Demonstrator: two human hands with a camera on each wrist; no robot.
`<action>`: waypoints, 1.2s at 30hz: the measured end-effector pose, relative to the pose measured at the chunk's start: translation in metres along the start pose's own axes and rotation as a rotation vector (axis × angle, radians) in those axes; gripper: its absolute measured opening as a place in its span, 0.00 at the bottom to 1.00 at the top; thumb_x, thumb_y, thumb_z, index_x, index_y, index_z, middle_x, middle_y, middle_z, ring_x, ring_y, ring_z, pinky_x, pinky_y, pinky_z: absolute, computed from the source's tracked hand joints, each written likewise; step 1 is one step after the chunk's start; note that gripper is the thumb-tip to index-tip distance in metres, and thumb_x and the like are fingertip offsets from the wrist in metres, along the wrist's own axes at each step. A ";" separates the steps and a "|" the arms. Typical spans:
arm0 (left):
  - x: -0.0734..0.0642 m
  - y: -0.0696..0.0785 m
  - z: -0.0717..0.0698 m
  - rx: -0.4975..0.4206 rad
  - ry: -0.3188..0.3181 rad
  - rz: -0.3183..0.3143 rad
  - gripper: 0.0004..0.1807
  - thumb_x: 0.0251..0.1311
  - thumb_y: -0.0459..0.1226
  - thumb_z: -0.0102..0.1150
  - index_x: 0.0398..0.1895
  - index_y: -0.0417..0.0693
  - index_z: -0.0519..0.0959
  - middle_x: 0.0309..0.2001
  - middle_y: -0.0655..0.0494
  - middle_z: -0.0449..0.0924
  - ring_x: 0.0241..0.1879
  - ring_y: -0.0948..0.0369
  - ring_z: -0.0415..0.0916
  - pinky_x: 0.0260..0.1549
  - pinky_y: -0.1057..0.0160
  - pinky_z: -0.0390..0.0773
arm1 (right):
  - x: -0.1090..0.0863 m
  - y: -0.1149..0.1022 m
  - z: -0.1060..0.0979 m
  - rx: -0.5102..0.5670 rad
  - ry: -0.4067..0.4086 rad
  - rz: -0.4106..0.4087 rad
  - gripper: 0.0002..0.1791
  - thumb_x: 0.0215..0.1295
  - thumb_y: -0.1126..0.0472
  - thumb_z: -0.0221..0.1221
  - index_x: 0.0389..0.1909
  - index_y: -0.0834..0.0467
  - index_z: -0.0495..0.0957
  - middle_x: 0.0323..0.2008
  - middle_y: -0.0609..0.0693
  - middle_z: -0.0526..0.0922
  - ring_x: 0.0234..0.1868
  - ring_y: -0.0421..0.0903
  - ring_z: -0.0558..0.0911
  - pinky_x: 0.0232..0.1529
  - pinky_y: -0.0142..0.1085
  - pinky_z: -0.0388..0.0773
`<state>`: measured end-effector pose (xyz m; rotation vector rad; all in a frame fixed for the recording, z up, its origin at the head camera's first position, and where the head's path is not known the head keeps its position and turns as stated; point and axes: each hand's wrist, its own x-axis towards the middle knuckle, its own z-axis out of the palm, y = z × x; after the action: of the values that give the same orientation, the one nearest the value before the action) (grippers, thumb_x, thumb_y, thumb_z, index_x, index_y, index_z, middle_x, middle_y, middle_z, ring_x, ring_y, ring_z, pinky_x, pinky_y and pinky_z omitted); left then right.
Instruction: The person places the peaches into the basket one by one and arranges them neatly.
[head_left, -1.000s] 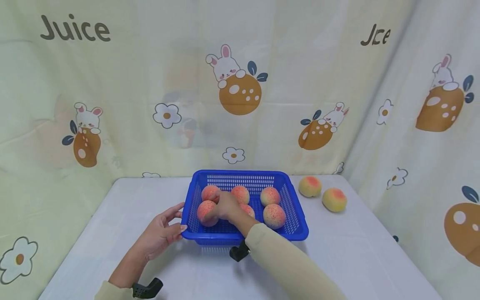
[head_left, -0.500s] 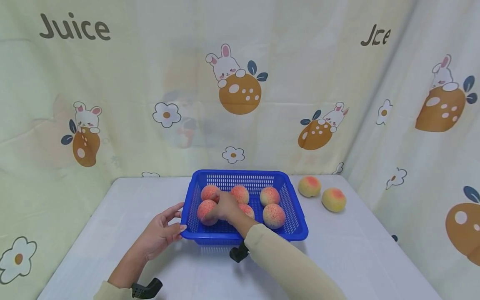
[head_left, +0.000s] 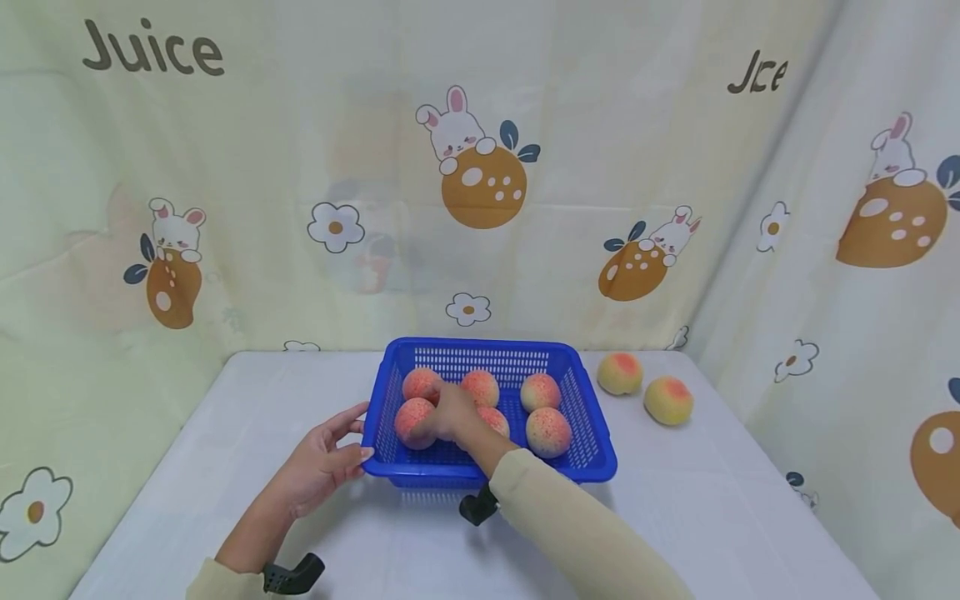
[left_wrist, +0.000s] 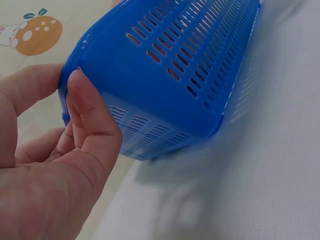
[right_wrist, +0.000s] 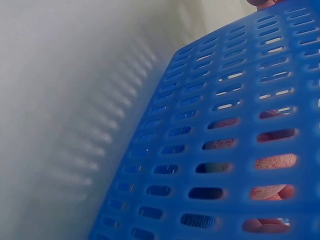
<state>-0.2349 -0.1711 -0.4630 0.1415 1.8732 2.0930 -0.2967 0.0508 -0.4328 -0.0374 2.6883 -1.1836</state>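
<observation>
A blue slotted plastic basket (head_left: 427, 472) stands on the table with several speckled pink peaches inside. My left hand (head_left: 322, 467) holds the basket's left rim near the front corner; the left wrist view shows the thumb (left_wrist: 87, 97) against the blue wall. Inside the basket, my right hand (head_left: 456, 414) grips the front left peach (head_left: 412, 422), its thumb on the near side. Its fingers reach toward the back left peach (head_left: 420, 382) and are partly hidden. In the right wrist view the basket wall (right_wrist: 245, 150) covers most of that hand, with skin and peach showing through the slots.
Two yellow peaches with red tops, one farther back (head_left: 620, 373) and one nearer (head_left: 669, 401), lie on the white tablecloth (head_left: 697, 508) right of the basket. A printed curtain (head_left: 375, 150) hangs close behind the table and along its right side.
</observation>
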 end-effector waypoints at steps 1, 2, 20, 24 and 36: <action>0.000 0.000 0.000 0.000 0.001 -0.001 0.43 0.68 0.29 0.62 0.82 0.54 0.55 0.60 0.48 0.66 0.40 0.62 0.84 0.42 0.66 0.86 | 0.000 0.000 0.000 0.000 0.000 -0.002 0.40 0.44 0.57 0.81 0.61 0.52 0.77 0.55 0.53 0.84 0.53 0.53 0.83 0.57 0.55 0.83; 0.000 0.000 0.000 -0.002 0.001 -0.002 0.43 0.68 0.30 0.62 0.82 0.54 0.55 0.60 0.48 0.66 0.40 0.61 0.84 0.42 0.66 0.86 | 0.000 0.000 0.000 -0.001 0.001 -0.006 0.39 0.44 0.57 0.81 0.61 0.52 0.77 0.54 0.53 0.84 0.52 0.52 0.83 0.57 0.55 0.83; -0.006 0.003 0.002 0.019 0.001 0.009 0.45 0.67 0.33 0.65 0.82 0.53 0.53 0.61 0.46 0.65 0.42 0.61 0.84 0.44 0.67 0.85 | -0.002 0.001 -0.001 -0.057 0.001 -0.047 0.44 0.44 0.55 0.82 0.65 0.54 0.74 0.56 0.56 0.84 0.53 0.53 0.83 0.57 0.54 0.83; -0.006 0.003 0.002 0.018 0.006 0.009 0.45 0.66 0.32 0.65 0.82 0.53 0.54 0.61 0.46 0.65 0.42 0.61 0.84 0.43 0.67 0.86 | -0.002 0.000 0.000 -0.058 0.006 -0.038 0.42 0.45 0.56 0.81 0.64 0.54 0.75 0.56 0.55 0.84 0.53 0.53 0.83 0.57 0.54 0.83; 0.000 -0.001 0.000 0.021 0.007 0.007 0.44 0.67 0.31 0.64 0.82 0.53 0.54 0.60 0.49 0.67 0.41 0.61 0.84 0.43 0.66 0.86 | -0.003 0.000 -0.004 -0.045 -0.002 -0.064 0.38 0.47 0.55 0.80 0.61 0.55 0.76 0.53 0.55 0.85 0.50 0.52 0.83 0.56 0.52 0.83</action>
<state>-0.2345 -0.1713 -0.4634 0.1455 1.9015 2.0815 -0.2947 0.0545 -0.4298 -0.1327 2.7312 -1.1397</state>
